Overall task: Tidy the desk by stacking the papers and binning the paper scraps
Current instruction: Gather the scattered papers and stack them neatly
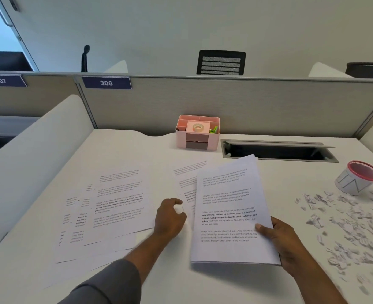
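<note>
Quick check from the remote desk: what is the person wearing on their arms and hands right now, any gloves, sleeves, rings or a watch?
Both hands are bare, no gloves. The left hand comes out of a dark grey long sleeve pushed up to mid-forearm. The right hand and its forearm show no sleeve in view. No ring or watch is visible on either hand.

**Materials and finishes on the desk**

Smooth, matt white desk top (pixel 203 286), no visible grain. Printed sheets (pixel 119 207) of thin white matt paper, fanned at left; a held stack of paper (pixel 229 211) at centre right, edges slightly curled. Torn paper scraps (pixel 345 220), crumpled and rough-edged, at right. Small bin (pixel 357 181) at far right: red mesh, seemingly metal, wrapped in white paper. Pink desk organiser (pixel 197 132) of smooth plastic with a soft sheen. Brushed grey metal frame around the cable slot (pixel 277 150). Woven, matt grey cloth on the partition (pixel 247 106). Grey cloth sleeve (pixel 106 284) near left.
</note>
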A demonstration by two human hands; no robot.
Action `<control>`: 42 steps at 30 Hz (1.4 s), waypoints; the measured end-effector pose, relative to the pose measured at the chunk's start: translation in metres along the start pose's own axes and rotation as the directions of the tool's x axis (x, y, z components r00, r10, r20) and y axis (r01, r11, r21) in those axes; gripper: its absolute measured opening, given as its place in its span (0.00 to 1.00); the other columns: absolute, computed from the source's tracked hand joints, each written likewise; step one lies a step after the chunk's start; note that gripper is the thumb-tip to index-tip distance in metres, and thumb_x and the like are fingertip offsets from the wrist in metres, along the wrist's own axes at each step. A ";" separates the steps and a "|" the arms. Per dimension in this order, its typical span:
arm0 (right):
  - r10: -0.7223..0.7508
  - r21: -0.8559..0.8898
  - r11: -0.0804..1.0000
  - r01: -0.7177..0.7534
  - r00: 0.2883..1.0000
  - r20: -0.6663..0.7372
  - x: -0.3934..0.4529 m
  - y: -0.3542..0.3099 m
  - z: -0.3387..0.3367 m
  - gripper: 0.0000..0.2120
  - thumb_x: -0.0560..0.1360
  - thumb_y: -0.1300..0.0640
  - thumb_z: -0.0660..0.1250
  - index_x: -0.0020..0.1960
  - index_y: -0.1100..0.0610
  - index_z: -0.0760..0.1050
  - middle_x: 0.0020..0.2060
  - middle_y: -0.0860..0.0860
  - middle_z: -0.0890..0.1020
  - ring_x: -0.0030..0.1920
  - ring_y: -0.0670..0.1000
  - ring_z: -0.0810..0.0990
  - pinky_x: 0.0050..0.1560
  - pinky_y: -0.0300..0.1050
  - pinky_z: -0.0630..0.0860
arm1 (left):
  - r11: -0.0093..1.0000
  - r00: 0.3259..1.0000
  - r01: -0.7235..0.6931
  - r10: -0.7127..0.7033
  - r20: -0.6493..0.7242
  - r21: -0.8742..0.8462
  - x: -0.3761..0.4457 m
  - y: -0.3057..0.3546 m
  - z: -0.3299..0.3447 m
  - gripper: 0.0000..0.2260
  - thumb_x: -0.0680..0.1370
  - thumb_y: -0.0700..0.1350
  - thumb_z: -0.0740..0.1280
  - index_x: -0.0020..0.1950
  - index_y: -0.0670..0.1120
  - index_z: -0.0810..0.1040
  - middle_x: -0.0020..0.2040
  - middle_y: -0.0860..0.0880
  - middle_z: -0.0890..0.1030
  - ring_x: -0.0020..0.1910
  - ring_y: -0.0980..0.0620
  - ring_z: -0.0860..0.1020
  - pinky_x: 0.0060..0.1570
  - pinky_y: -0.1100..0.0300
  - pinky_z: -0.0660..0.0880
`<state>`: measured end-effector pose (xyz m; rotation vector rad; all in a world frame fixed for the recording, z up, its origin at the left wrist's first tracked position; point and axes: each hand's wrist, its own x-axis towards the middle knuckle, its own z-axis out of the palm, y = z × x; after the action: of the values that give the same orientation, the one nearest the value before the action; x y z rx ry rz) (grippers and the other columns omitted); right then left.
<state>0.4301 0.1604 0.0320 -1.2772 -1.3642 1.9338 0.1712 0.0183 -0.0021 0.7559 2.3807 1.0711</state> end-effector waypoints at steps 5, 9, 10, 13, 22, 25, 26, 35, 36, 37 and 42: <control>-0.007 0.043 0.999 0.010 0.998 -0.057 0.004 -0.008 -0.018 0.12 0.74 0.66 0.69 0.57 0.59 0.79 0.49 0.58 0.86 0.49 0.63 0.85 0.52 0.57 0.80 | 0.918 0.989 -0.096 0.046 0.137 0.386 0.033 0.004 0.017 0.36 0.76 0.63 0.67 0.79 0.51 0.61 0.80 0.51 0.60 0.79 0.48 0.59 0.74 0.47 0.59; -0.003 0.065 0.998 0.009 0.997 -0.078 0.009 -0.012 -0.025 0.12 0.74 0.66 0.68 0.57 0.60 0.79 0.50 0.58 0.86 0.50 0.63 0.84 0.52 0.56 0.80 | 0.824 0.971 -0.103 -0.039 0.237 0.557 0.040 -0.004 0.029 0.53 0.69 0.77 0.61 0.82 0.48 0.46 0.83 0.50 0.45 0.81 0.45 0.45 0.75 0.42 0.52; -0.004 0.070 0.998 0.010 0.997 -0.079 0.010 -0.012 -0.026 0.11 0.74 0.66 0.68 0.56 0.60 0.79 0.50 0.57 0.86 0.49 0.62 0.85 0.51 0.55 0.80 | 0.806 0.969 -0.118 -0.035 0.246 0.579 0.039 -0.006 0.032 0.54 0.68 0.78 0.61 0.82 0.48 0.45 0.83 0.50 0.44 0.81 0.44 0.44 0.75 0.42 0.51; 0.003 0.074 0.997 0.003 0.997 -0.081 0.016 -0.012 -0.025 0.11 0.74 0.66 0.69 0.56 0.59 0.80 0.49 0.56 0.86 0.49 0.61 0.85 0.50 0.54 0.81 | 0.798 0.966 -0.158 0.001 0.260 0.582 0.037 -0.011 0.030 0.51 0.69 0.75 0.63 0.82 0.51 0.48 0.83 0.52 0.44 0.81 0.44 0.43 0.75 0.43 0.51; 0.031 0.112 0.993 -0.027 0.999 -0.035 0.024 -0.005 -0.005 0.11 0.74 0.67 0.68 0.55 0.60 0.80 0.49 0.57 0.86 0.50 0.62 0.84 0.49 0.53 0.81 | 0.853 0.983 -0.081 -0.017 0.183 0.516 0.023 -0.010 0.009 0.28 0.73 0.61 0.73 0.71 0.59 0.69 0.74 0.52 0.62 0.70 0.43 0.62 0.64 0.49 0.67; 0.036 0.111 0.993 -0.033 0.999 -0.023 0.022 -0.003 -0.004 0.11 0.74 0.67 0.68 0.55 0.59 0.80 0.50 0.58 0.86 0.50 0.62 0.84 0.51 0.54 0.80 | 0.896 0.988 -0.030 -0.041 0.149 0.443 0.019 -0.011 0.010 0.26 0.73 0.58 0.73 0.69 0.56 0.72 0.67 0.48 0.69 0.67 0.43 0.66 0.62 0.50 0.71; 0.035 0.112 0.993 -0.032 0.999 -0.022 0.021 -0.003 -0.004 0.11 0.74 0.67 0.68 0.56 0.59 0.80 0.50 0.58 0.86 0.50 0.63 0.84 0.52 0.55 0.80 | 0.904 0.989 -0.015 -0.050 0.140 0.427 0.018 -0.012 0.011 0.25 0.73 0.58 0.73 0.69 0.56 0.73 0.65 0.48 0.72 0.66 0.43 0.67 0.61 0.50 0.71; 0.009 0.134 0.991 -0.008 1.000 -0.005 0.012 -0.007 -0.004 0.13 0.74 0.66 0.69 0.58 0.60 0.79 0.51 0.58 0.85 0.50 0.63 0.84 0.47 0.52 0.82 | 0.994 0.994 -0.103 0.102 0.049 0.023 0.006 -0.007 -0.017 0.13 0.68 0.36 0.76 0.35 0.55 0.80 0.32 0.59 0.82 0.33 0.63 0.77 0.38 0.66 0.73; 0.006 0.140 0.990 -0.005 1.000 -0.001 0.012 -0.007 -0.003 0.13 0.74 0.66 0.69 0.57 0.60 0.79 0.50 0.58 0.86 0.50 0.63 0.84 0.46 0.52 0.82 | 0.991 0.991 -0.130 0.129 0.047 0.020 0.006 -0.008 -0.025 0.13 0.68 0.36 0.77 0.35 0.54 0.81 0.32 0.60 0.82 0.33 0.65 0.77 0.37 0.71 0.71; 0.004 0.145 0.989 -0.005 1.000 0.005 0.012 -0.008 -0.002 0.13 0.74 0.66 0.68 0.57 0.60 0.79 0.50 0.58 0.86 0.50 0.62 0.84 0.46 0.52 0.82 | 0.988 0.987 -0.152 0.151 0.048 0.024 0.007 -0.010 -0.034 0.12 0.68 0.35 0.77 0.35 0.53 0.82 0.32 0.60 0.83 0.34 0.66 0.78 0.36 0.74 0.70; 0.002 0.147 0.989 -0.010 0.999 0.049 0.010 -0.011 0.012 0.13 0.74 0.66 0.68 0.58 0.61 0.79 0.51 0.58 0.85 0.50 0.62 0.84 0.45 0.51 0.82 | 0.969 0.974 -0.206 0.190 0.124 0.135 0.010 -0.025 -0.092 0.08 0.69 0.36 0.77 0.41 0.48 0.86 0.38 0.54 0.85 0.38 0.61 0.81 0.42 0.67 0.76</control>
<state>0.4133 0.1673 0.0386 -1.1729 -1.2164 2.0407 0.1034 -0.0397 0.0333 1.0972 2.3458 0.9090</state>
